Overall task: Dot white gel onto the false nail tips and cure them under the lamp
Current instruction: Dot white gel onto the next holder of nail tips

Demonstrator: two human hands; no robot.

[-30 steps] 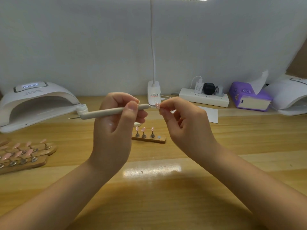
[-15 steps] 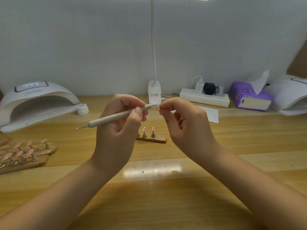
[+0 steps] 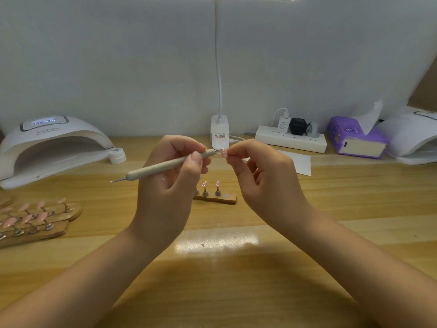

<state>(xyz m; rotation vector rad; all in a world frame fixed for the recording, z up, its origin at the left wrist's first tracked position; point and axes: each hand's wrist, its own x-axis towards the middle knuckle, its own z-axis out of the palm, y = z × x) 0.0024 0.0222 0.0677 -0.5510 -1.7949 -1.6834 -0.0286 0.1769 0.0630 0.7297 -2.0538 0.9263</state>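
Note:
My left hand grips a beige dotting pen, its metal tip touching a pink nail tip pinched between the fingers of my right hand. White dots show on that nail tip. Behind my hands a small wooden holder carries pink nail tips on metal stands, partly hidden by my left hand. A white curing lamp stands at the far left, with a small white gel jar beside it.
Two wooden holders with several pink nail tips lie at the left edge. At the back stand a desk lamp base, a power strip, a purple tissue pack, a white paper slip and a second white lamp.
The pen's free rear end has dropped lower and swung toward me while its tip stays at the nail tip. My right hand has held nearly still.

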